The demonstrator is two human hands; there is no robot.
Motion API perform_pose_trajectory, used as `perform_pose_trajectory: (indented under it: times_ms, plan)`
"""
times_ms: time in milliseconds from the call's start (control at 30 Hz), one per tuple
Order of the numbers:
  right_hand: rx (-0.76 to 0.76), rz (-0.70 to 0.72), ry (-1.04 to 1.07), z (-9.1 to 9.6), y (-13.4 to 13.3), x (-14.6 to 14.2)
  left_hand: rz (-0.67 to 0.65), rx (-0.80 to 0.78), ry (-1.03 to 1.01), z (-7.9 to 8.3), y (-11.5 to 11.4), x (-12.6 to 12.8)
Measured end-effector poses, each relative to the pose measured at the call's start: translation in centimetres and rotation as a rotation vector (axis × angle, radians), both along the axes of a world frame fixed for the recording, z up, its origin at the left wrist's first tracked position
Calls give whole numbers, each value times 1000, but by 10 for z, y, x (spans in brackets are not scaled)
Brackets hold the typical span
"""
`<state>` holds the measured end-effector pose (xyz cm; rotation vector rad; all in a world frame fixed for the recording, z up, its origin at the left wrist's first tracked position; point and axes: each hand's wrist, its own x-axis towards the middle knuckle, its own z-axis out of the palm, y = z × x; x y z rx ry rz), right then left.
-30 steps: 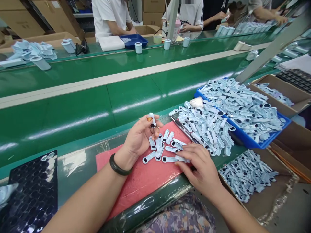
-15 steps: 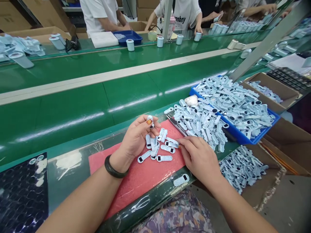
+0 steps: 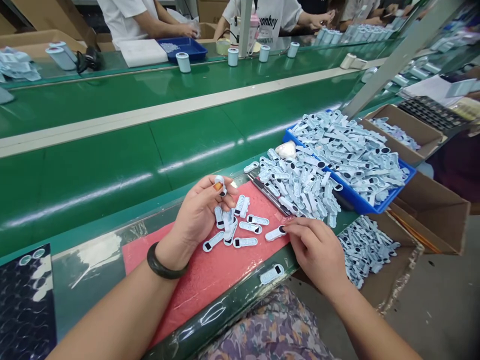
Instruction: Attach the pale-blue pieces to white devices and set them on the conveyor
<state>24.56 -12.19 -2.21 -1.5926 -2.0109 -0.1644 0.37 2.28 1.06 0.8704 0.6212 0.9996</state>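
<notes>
My left hand [image 3: 202, 207] is closed in a pinch around a small light-blue plastic piece [image 3: 221, 185], held upright above the red mat [image 3: 195, 285]. Thumb and fingers of my right hand [image 3: 315, 250] grip the dark end of another light-blue plastic piece [image 3: 275, 233], low over the mat's right side. Between the hands lie several such pieces [image 3: 245, 242], elongated, with rounded ends and black squares, some overlapping. One more piece [image 3: 272, 274] rests by the table's front edge. Dark tweezers [image 3: 270, 195] lie at the mat's back right.
A heap of pieces [image 3: 300, 185] adjoins a blue tray [image 3: 403, 187] full of them. Cardboard boxes [image 3: 403, 260] stand at right. Beyond runs a green conveyor [image 3: 112, 165], with white cups [image 3: 233, 57] and co-workers on its far side. A black sheet [image 3: 26, 305] lies at left.
My right hand has drawn a piece away from the cluster toward the mat's right front. My left hand keeps its pinch. The whole view has shifted slightly.
</notes>
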Motion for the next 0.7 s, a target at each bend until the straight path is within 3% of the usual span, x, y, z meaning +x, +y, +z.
perform_pose_trajectory:
  times_ms: [167,533,700]
  plan:
    - [-91,22,164,2,-18,3,37,-1,1,0,-1,0]
    - [-266,272,121,5,-46,-1,46,-8,25,1,0,0]
    - [-288,276,108,6,-48,-9,77,-9,48,1,-1,1]
